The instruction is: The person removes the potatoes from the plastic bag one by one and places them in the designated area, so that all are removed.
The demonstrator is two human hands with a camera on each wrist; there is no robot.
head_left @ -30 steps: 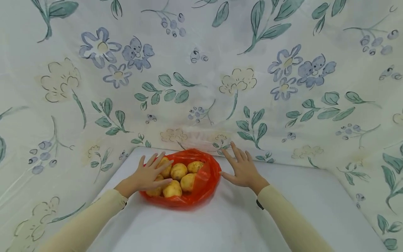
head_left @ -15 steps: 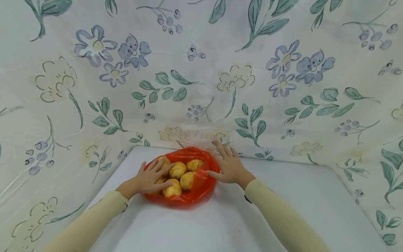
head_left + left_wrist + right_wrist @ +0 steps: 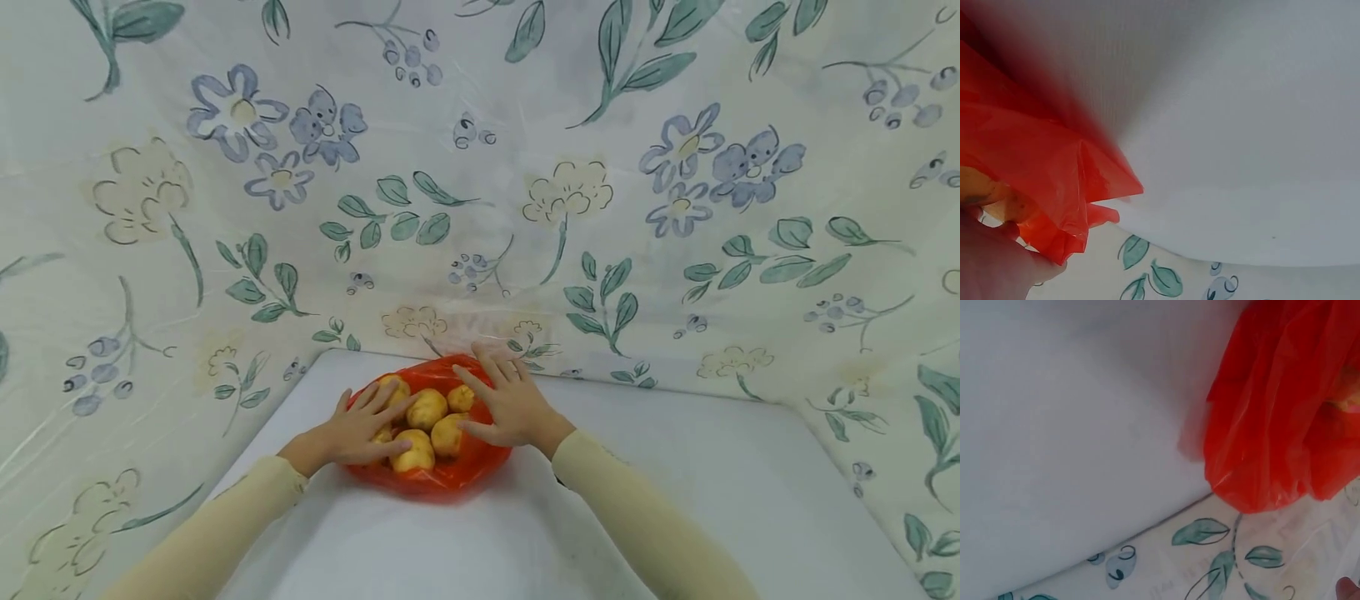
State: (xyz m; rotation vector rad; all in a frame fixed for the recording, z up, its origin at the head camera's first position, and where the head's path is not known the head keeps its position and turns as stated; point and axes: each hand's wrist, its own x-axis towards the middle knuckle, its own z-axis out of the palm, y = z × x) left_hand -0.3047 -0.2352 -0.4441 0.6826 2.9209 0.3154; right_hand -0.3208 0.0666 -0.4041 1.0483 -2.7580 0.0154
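I've got the red plastic bag (image 3: 450, 485) near the far left corner of the white table (image 3: 675, 475), mouth open, yellow potatoes (image 3: 426, 409) showing inside. The left hand (image 3: 351, 437) is spread over its left side, fingers pretty straight, gripping nothing. The right hand (image 3: 517, 412) is splayed over the right side, also holding nothing — can't tell from my feed how firmly either one's touching. Floral sheet (image 3: 480, 225) hangs behind.

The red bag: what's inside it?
Yellow potatoes show inside the open bag. The left hand and right hand block parts of the view, and anything beneath the top potatoes is covered.
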